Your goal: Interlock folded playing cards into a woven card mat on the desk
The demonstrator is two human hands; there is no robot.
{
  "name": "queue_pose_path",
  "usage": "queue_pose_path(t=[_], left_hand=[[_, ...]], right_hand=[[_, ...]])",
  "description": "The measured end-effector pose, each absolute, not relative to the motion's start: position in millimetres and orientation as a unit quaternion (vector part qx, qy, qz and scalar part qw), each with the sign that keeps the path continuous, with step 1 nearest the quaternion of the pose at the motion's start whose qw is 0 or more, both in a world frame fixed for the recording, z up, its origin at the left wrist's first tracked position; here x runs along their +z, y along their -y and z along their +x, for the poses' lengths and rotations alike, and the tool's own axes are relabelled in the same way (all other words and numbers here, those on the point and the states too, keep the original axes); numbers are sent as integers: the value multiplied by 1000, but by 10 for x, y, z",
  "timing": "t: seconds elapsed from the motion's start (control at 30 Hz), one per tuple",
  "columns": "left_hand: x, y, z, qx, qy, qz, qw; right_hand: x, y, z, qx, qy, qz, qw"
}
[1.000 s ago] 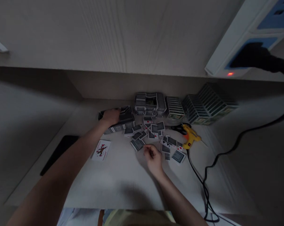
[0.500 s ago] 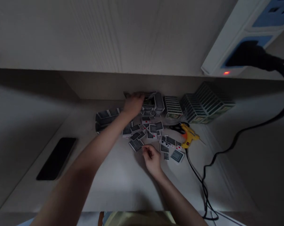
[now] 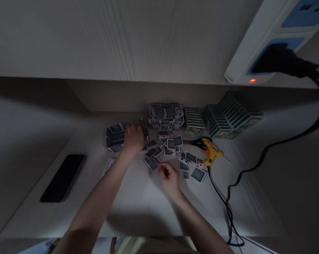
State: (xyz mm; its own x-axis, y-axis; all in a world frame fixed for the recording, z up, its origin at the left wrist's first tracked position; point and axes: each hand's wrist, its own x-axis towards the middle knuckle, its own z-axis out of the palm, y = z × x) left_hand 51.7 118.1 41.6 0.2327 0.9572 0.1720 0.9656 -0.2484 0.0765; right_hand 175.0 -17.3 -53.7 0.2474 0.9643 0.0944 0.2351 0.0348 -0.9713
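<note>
The left hand (image 3: 133,138) is open and touches the stacked playing cards (image 3: 115,137) at its left side. The right hand (image 3: 169,178) is curled, with the loose playing cards (image 3: 152,162) just ahead of it; I cannot tell if it grips something. A yellow glue gun (image 3: 212,151) lies farther to its right.

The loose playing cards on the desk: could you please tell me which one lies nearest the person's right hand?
It is the face-down, white-bordered, dark grey-backed playing card, just up and left of the right hand, with a small gap between them; the other loose cards lie farther away.
</note>
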Motion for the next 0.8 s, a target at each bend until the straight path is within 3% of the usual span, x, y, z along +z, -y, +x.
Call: queue_pose_path(t=[0.17,0.33,0.53,0.67,0.8], left_hand=[[448,-1047,331,-37,614,-789,-12],[896,-794,398,-66,593,-802,24],[1181,150,593,-75,423,-902,40],[876,650,688,-78,315,-946,-21],[606,708,746,-49,277,-956,-79]], right_hand=[[-542,184,1743,366,490,-599,517],[-512,191,1775,370,446,-610,541],[-60,216,2107,416,328,-609,590],[219,341,2384,489,338,-589,547],[153,472,2473,491,425,-641,409]])
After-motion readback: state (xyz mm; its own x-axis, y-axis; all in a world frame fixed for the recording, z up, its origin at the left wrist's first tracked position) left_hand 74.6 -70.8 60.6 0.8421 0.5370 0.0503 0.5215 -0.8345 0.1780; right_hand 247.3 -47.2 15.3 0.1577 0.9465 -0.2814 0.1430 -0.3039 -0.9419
